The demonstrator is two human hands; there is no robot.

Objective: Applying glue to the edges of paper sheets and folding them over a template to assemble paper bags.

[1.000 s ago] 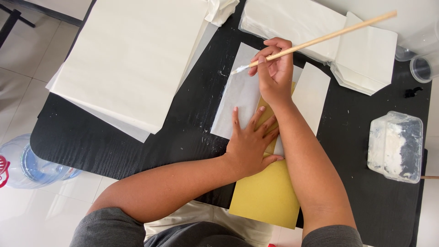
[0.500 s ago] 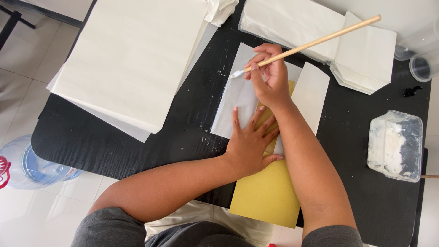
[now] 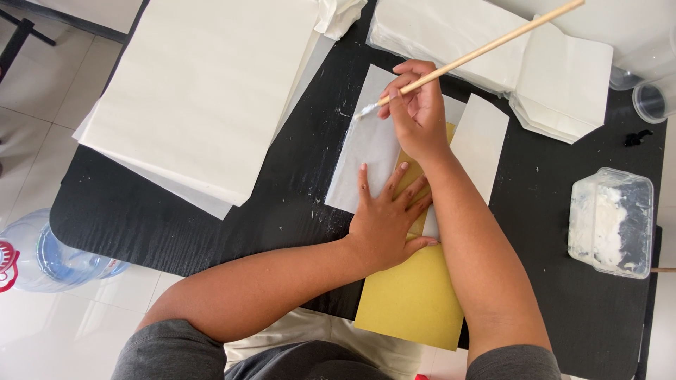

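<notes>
My left hand [image 3: 389, 214] lies flat, fingers spread, on a folded sheet of thin white paper [image 3: 366, 151] and the yellow card [image 3: 412, 299] under it. My right hand [image 3: 417, 112] grips a long wooden brush [image 3: 486, 48] whose white tip touches the paper's left flap near its upper edge. The paper's right flap [image 3: 482, 144] lies open beside my right forearm. The yellow card sticks out past the black table's [image 3: 211, 232] near edge.
A big stack of white sheets [image 3: 204, 91] covers the table's left part. Folded white paper bags [image 3: 563, 77] are piled at the back right. A clear plastic tub of white paste [image 3: 609, 222] stands at the right, clear cups [image 3: 651, 102] behind it. A water jug [image 3: 42, 257] is on the floor.
My right hand has moved the brush tip leftward and a little down along the paper's left flap. The left hand has stayed pressed flat in place.
</notes>
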